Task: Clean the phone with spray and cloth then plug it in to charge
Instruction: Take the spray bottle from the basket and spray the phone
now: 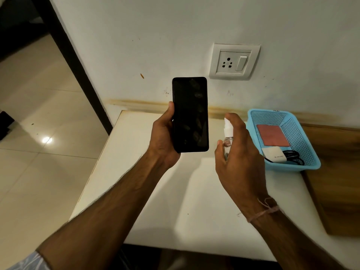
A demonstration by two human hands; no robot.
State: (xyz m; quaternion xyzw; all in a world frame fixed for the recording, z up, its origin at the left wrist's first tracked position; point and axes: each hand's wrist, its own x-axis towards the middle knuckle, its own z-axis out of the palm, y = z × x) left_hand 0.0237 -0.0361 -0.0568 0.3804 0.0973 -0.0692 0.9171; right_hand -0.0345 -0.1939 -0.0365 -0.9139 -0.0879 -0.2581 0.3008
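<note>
My L hand (pixel 165 137) clamps the phone (pixel 190 114) upright, screen twd me; my R hand (pixel 237 152) wraps the spray bottle (pixel 228 131) just right of it, nozzle looks aimed left at screen.

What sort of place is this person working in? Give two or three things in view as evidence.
Probably a room in a home or lodging: a white table stands against a painted wall with a socket plate, the floor is glossy tile, and a blue basket holds a charger.
</note>
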